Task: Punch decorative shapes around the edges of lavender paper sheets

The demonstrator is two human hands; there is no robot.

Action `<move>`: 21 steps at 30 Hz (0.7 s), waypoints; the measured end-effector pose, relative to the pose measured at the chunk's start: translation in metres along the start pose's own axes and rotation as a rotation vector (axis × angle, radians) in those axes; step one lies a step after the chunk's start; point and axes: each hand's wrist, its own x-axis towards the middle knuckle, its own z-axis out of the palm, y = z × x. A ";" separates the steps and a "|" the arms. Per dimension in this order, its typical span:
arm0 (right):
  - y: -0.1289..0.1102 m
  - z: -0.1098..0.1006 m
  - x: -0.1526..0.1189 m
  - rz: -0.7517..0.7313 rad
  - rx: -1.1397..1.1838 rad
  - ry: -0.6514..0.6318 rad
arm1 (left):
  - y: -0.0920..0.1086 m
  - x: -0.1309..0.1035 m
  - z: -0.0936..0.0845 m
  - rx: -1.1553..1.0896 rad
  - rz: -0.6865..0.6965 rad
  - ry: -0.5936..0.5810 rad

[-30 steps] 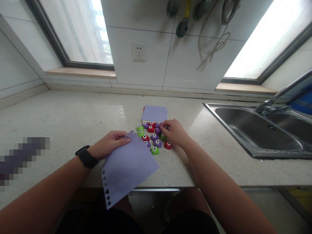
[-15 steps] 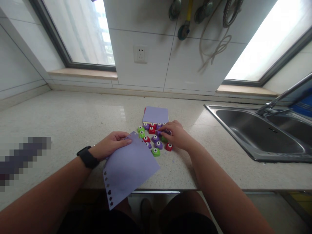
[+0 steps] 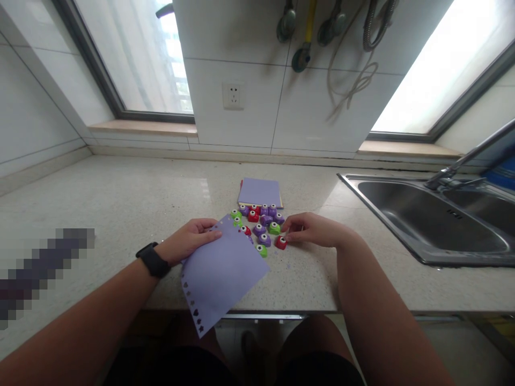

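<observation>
My left hand point(image 3: 197, 238) holds a purple sheet of paper point(image 3: 225, 273) by its upper left part, thumb on top; shapes are cut along its edges. The sheet hangs over the counter's front edge and covers part of a group of small punches. My right hand point(image 3: 308, 229) is at the right side of the group, its fingers bent beside a green punch point(image 3: 274, 228) and a red punch point(image 3: 281, 243), with a gap between thumb and fingers. Several purple punches point(image 3: 264, 239) lie among red and green ones. Behind them is a stack of purple paper point(image 3: 260, 192).
The speckled counter point(image 3: 140, 187) runs along a tiled wall. On the right is a steel sink point(image 3: 422, 220) with a faucet point(image 3: 446, 174). A wall socket point(image 3: 233, 95), pipes and a cord are above the counter.
My right hand has moved right and a little toward me, off the middle of the punches, uncovering several of them. My left hand still holds the sheet. The view has shifted slightly.
</observation>
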 end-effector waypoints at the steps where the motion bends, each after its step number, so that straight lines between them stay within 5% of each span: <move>1: 0.001 0.000 0.001 -0.009 0.007 -0.015 | 0.000 0.000 0.000 -0.008 0.000 -0.008; 15: -0.009 0.003 0.000 0.059 0.086 -0.165 | -0.005 0.006 -0.005 -0.013 0.009 -0.059; 21: -0.014 0.001 -0.003 -0.134 0.204 -0.073 | -0.006 0.006 -0.005 -0.011 0.008 -0.063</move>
